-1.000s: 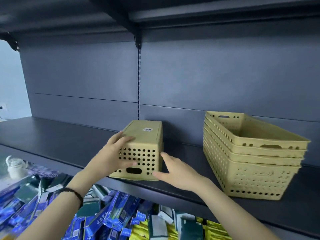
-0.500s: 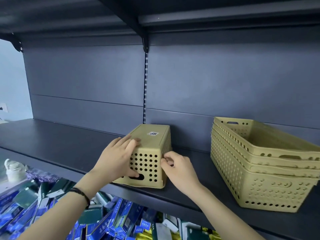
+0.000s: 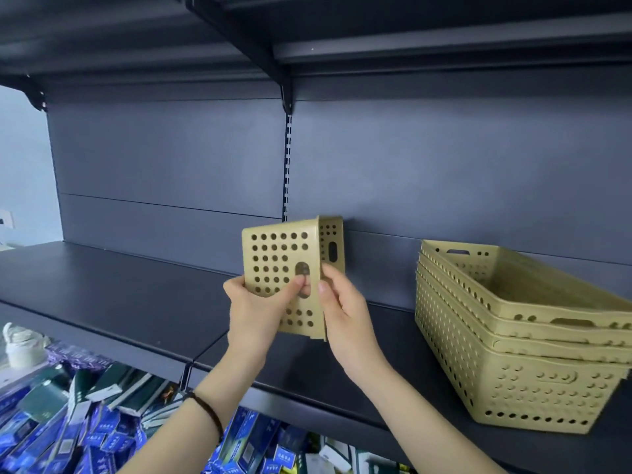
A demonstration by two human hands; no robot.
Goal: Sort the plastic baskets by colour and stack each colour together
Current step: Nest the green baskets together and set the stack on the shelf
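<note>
A small yellow perforated basket [image 3: 278, 254] is lifted off the dark shelf [image 3: 119, 299] and turned on its side, its open mouth facing right. My left hand [image 3: 254, 309] grips its near end wall, fingers at the handle slot. My right hand [image 3: 342, 309] holds its rim from the right. To the right, a nested stack of larger yellow baskets [image 3: 513, 357] stands upright on the same shelf, apart from the small one.
The shelf's grey back panel [image 3: 171, 172] and slotted upright [image 3: 287, 165] are behind the basket. An upper shelf [image 3: 307, 35] hangs overhead. Below the shelf edge lie several blue and green packets [image 3: 78, 425] and a white object [image 3: 20, 347].
The small basket lay upside down on the shelf; both hands have lifted it and rotated it onto its side. The view has shifted closer.
</note>
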